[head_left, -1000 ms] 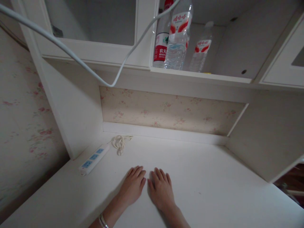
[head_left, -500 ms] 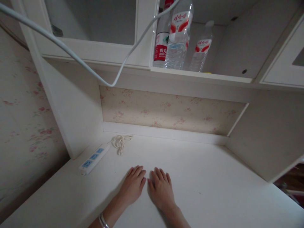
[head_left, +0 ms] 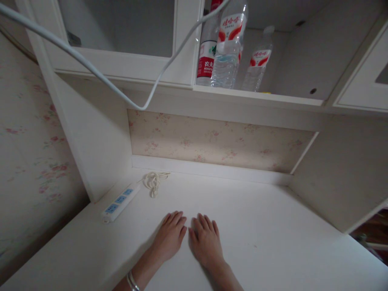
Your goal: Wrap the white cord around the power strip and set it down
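The left hand (head_left: 170, 238) lies palm down on the white desk (head_left: 273, 226), its fingers stretched forward, slightly bent and held close to one another, with the thumb lying along the inner side. Its forearm comes in from the lower left and slants up toward the middle; a silvery bracelet (head_left: 132, 281) circles it near the bottom edge. The right hand (head_left: 207, 242) rests palm down too, its fingers relaxed, a little fanned and pointing away from the body, the thumb set apart from them. Its forearm slants in from the bottom, right of centre. The two thumbs face each other across a narrow gap, and the hands do not touch. Both touch only the desk top.

Forward and left of the left hand, well apart from it, a power strip (head_left: 119, 204) with blue sockets lies aslant on the desk. Its bundled cord (head_left: 153, 182) sits just beyond the far end. Behind the desk runs a strip of flowered wallpaper (head_left: 209, 139). Above that, a shelf (head_left: 257, 95) holds plastic bottles (head_left: 232, 44), and a thick pale cable (head_left: 100, 74) sags in front of the cupboard.
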Available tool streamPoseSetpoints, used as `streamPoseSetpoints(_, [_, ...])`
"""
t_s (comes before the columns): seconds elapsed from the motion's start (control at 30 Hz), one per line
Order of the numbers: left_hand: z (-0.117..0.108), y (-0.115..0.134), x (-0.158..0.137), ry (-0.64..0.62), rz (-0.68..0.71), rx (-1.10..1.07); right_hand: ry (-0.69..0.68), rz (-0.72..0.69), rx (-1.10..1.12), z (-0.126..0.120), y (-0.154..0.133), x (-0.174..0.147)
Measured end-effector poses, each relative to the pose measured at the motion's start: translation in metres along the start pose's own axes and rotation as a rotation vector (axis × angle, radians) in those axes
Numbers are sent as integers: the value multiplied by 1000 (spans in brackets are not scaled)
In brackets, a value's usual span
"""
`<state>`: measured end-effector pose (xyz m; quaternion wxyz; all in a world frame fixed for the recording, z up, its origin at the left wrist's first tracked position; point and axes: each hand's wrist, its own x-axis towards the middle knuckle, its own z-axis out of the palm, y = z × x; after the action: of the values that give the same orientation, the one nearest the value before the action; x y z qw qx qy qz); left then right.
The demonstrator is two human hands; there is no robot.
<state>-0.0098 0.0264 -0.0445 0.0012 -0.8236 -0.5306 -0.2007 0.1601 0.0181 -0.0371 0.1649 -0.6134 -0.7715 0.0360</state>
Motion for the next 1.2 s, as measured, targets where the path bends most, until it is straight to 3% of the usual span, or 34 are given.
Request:
streamPoseSetpoints(0.5, [5,-1,1,25,-19,-68,-12,-7,-4,2,1,2])
streamPoseSetpoints(0.67, [-20,-12,10,21,-94,-263,10,-7,0,-1,1,0])
streamPoseSetpoints(0.8, [-58,-56,27,107,-226,-180,23,1,24,-4,2,-1])
streamPoseSetpoints(0.87, [-76,-89,36,81,-318,-11,30,12,40,-3,3,0])
streamPoseSetpoints(0.97, [-95,-140,44,58,-423,64,30,29,67,-2,4,2])
streamPoseSetpoints(1.1, [-104,-192,49,-3,-530,111,31,37,97,-1,6,2])
streamPoseSetpoints(1.2, [-101,-214,53,-55,-560,105,30,36,102,-1,6,1])
